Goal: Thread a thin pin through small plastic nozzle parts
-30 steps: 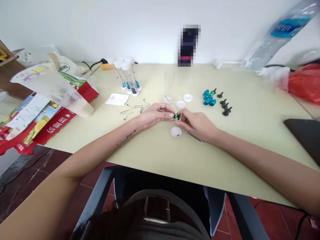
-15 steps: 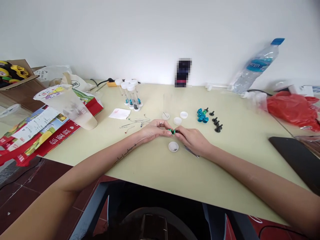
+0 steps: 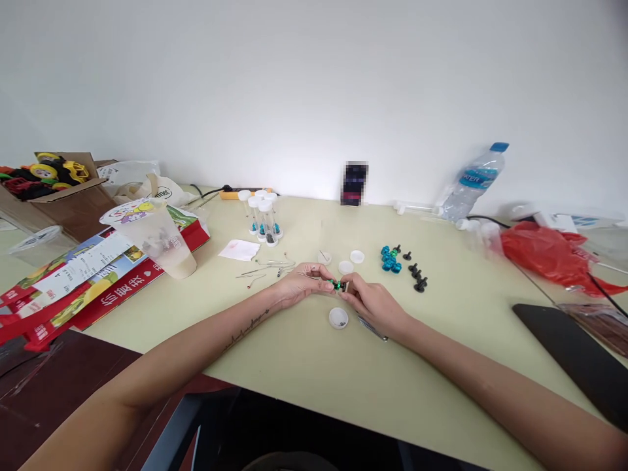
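Between the fingertips of both hands is a small green and black part (image 3: pixel 338 286). My left hand (image 3: pixel 304 286) pinches its left side and also has a thin metal rod (image 3: pixel 313 277) lying across the fingers. On the right side, my right hand (image 3: pixel 370 302) pinches the black end. Just below the hands sits a small white cap (image 3: pixel 338 318) with tiny dark pieces in it. Metal tweezers (image 3: pixel 373 328) lie beside and partly under my right hand. Behind the hands are white caps (image 3: pixel 346 267), with blue parts (image 3: pixel 391 263) and black parts (image 3: pixel 420 284) to the right.
Capped clear tubes (image 3: pixel 266 222) stand at the back left, near white paper (image 3: pixel 239 250) and thin metal tools (image 3: pixel 265 268). A drink cup (image 3: pixel 159 242) rests on red packaging (image 3: pixel 122 288). A water bottle (image 3: pixel 473 183), red bag (image 3: pixel 544 255) and black tablet (image 3: pixel 569 360) are at the right.
The camera view has tilted upward, so the table and hands appear lower in the picture. Both hands still hold the green and black part, which shows slightly more between the fingertips.
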### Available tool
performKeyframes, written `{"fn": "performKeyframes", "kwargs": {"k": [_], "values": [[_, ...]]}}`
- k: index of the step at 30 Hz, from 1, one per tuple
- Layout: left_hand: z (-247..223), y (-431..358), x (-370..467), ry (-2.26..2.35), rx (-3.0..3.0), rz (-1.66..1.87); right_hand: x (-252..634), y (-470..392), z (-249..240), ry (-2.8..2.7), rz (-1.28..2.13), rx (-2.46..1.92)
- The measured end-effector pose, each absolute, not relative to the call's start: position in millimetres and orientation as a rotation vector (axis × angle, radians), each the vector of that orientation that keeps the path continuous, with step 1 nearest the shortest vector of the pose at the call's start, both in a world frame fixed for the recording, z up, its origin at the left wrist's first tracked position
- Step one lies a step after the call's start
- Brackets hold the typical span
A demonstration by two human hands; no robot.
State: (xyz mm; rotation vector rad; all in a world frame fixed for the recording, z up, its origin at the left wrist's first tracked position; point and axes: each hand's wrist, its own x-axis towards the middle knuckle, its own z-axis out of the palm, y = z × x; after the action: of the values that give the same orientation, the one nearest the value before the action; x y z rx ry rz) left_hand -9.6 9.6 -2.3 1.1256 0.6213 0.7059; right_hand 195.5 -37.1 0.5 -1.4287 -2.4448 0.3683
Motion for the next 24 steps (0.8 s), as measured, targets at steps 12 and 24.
{"fn": "performKeyframes", "kwargs": {"k": [12,24], "values": [[-3.8,10.5,-9.9,0.594,1.123,0.676,196.3,-38.7,1.2,-2.454,0.399,-1.394],[-4.3,9.8,-9.7,0.599,1.139,0.685,196.9,-40.3,1.1,-2.390,0.425,-1.386]]}}
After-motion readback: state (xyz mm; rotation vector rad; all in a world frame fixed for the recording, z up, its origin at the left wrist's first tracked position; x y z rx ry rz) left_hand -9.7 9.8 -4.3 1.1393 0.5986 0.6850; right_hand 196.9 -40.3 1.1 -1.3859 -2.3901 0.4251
